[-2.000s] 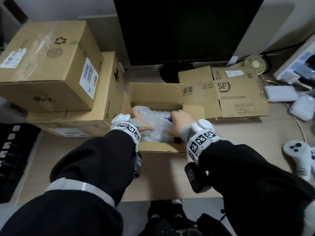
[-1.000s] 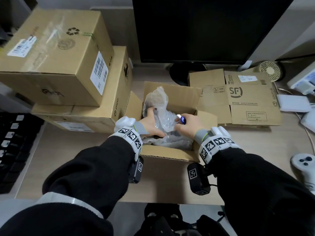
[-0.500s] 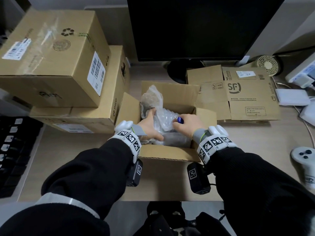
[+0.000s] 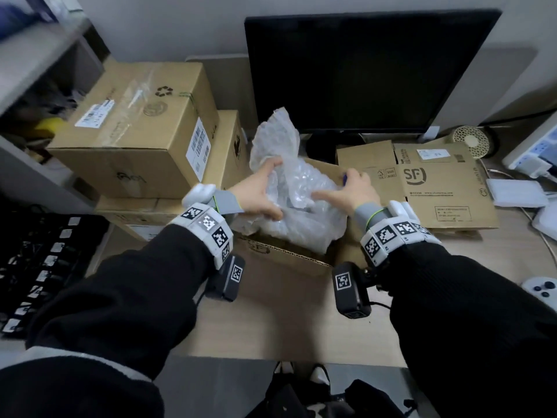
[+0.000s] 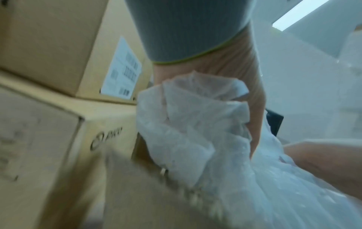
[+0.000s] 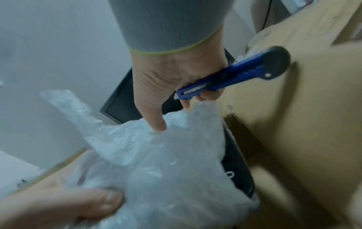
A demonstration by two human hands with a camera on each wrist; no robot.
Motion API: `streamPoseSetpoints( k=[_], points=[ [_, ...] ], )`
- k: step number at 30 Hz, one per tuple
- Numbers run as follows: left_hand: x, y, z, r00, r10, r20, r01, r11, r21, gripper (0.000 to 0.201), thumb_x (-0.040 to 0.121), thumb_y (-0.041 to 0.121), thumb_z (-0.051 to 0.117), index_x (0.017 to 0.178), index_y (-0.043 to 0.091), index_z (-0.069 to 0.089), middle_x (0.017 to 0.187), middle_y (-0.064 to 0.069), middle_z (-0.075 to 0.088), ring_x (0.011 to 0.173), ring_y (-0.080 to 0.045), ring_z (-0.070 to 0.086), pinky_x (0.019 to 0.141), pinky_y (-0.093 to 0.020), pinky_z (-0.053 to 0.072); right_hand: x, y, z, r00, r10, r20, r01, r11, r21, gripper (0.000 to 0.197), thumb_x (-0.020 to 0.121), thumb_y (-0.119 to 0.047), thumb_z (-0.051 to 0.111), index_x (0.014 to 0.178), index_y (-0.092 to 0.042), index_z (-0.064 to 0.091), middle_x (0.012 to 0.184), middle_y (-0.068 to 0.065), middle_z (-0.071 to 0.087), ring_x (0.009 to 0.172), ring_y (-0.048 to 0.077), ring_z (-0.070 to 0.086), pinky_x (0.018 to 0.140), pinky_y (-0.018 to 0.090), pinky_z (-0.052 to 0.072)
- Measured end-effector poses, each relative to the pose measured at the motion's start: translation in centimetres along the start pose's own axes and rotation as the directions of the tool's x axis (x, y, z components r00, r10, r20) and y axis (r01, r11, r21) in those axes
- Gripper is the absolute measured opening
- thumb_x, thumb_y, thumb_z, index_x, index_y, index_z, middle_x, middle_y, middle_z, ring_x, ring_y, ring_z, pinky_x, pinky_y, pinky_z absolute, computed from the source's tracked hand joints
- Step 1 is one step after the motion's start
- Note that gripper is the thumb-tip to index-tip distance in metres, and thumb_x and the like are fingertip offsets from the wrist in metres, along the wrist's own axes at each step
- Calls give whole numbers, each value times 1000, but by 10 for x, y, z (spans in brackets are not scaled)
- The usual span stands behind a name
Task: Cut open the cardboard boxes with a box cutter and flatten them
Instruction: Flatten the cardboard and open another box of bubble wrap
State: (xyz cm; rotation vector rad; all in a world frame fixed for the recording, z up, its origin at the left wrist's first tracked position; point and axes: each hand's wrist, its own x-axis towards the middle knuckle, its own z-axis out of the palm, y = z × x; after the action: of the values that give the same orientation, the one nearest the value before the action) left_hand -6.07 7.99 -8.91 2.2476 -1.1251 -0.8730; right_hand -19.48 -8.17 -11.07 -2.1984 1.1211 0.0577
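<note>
An open cardboard box (image 4: 283, 257) stands on the desk in front of me. A bundle of clear bubble wrap (image 4: 297, 191) is raised partly out of it. My left hand (image 4: 259, 193) grips the bundle's left side, its fingers curled into the bubble wrap (image 5: 195, 139). My right hand (image 4: 354, 191) is on the right side. In the right wrist view its fingers curl round a blue box cutter (image 6: 235, 74), while the thumb presses into the bubble wrap (image 6: 156, 155). Only the blue box cutter tip (image 4: 344, 177) shows from above. The box's inside is hidden by the wrap.
Two sealed cardboard boxes (image 4: 135, 131) are stacked at the left, close to the open box. A flattened SF carton (image 4: 428, 182) lies at the right. Behind stands a dark monitor (image 4: 361, 70). A small fan (image 4: 471, 143), a game controller (image 4: 542, 291) and a keyboard (image 4: 36, 267) lie around.
Both hands have risen, lifting the bubble wrap from deep inside the box to above its rim. The right hand keeps the box cutter throughout.
</note>
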Motion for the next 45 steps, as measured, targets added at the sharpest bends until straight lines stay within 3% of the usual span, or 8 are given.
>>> streamPoseSetpoints(
  k=[7, 12, 21, 25, 30, 32, 37, 45],
  points=[
    [-37, 12, -72, 994, 75, -83, -73, 997, 31, 126, 46, 45, 84, 149, 15, 18, 151, -6, 31, 135, -23, 37, 112, -36, 31, -15, -41, -34, 984, -171, 49, 157, 964, 214, 50, 67, -59, 73, 90, -20, 52, 87, -4, 54, 78, 16, 52, 68, 29, 42],
    [-86, 8, -108, 982, 21, -189, -50, 987, -150, 98, 64, 0, 85, 143, 20, 29, 127, 5, 54, 113, -11, 52, 77, -1, 41, -28, -83, -33, 951, -276, 139, 194, 883, 428, 58, 59, -51, 83, 90, -14, 50, 93, 1, 59, 84, 17, 58, 75, 31, 49],
    [-208, -28, -159, 913, -227, -338, 57, 893, -446, 60, 69, -5, 78, 122, 15, 58, 103, -1, 73, 102, -23, 68, 77, -29, 56, -83, -187, 9, 781, -511, 360, 157, 718, 679, 65, 59, -23, 86, 116, -1, 61, 92, 12, 72, 72, 22, 71, 64, 30, 56],
    [-244, -50, -184, 686, -249, -683, 134, 967, -218, 117, 55, 33, 92, 149, 22, 23, 144, -3, 43, 126, -19, 45, 105, -32, 34, -97, -228, 29, 764, -560, 319, 121, 611, 782, 53, 70, -14, 81, 117, -1, 59, 95, 12, 71, 75, 23, 70, 67, 32, 58],
    [-296, -83, -216, 182, -285, -941, 228, 943, -242, 69, 91, 45, 57, 145, 8, 34, 142, -9, 42, 130, -20, 42, 106, -26, 30, -113, -292, 57, 717, -597, 359, -31, 488, 872, 47, 78, -14, 75, 120, 1, 59, 85, 9, 70, 64, 21, 68, 59, 29, 55],
    [-308, -92, -222, 112, -292, -950, 293, 923, -249, 57, 97, 45, 44, 138, 6, 41, 138, -11, 44, 132, -25, 39, 104, -29, 29, -118, -311, 60, 720, -603, 343, -45, 453, 890, 47, 79, -15, 75, 120, 0, 59, 74, 4, 69, 56, 16, 66, 52, 25, 51],
    [-328, -118, -235, 281, -488, -826, 195, 872, -449, 81, 89, 63, 46, 146, 11, 21, 117, -16, 58, 73, -21, 62, 74, -37, 53, -141, -384, 86, 709, -650, 276, 55, 440, 896, 60, 68, -20, 81, 119, -2, 58, 95, 11, 71, 71, 21, 68, 61, 30, 55],
    [-313, -143, -257, 373, -406, -834, 336, 897, -287, 88, 92, 26, 60, 152, 11, -2, 160, -7, 10, 144, -22, 22, 110, -23, 21, -133, -442, 121, 753, -594, 285, 111, 542, 833, 60, 71, -25, 80, 122, -8, 55, 107, 10, 67, 93, 27, 68, 80, 38, 58]
  ],
)
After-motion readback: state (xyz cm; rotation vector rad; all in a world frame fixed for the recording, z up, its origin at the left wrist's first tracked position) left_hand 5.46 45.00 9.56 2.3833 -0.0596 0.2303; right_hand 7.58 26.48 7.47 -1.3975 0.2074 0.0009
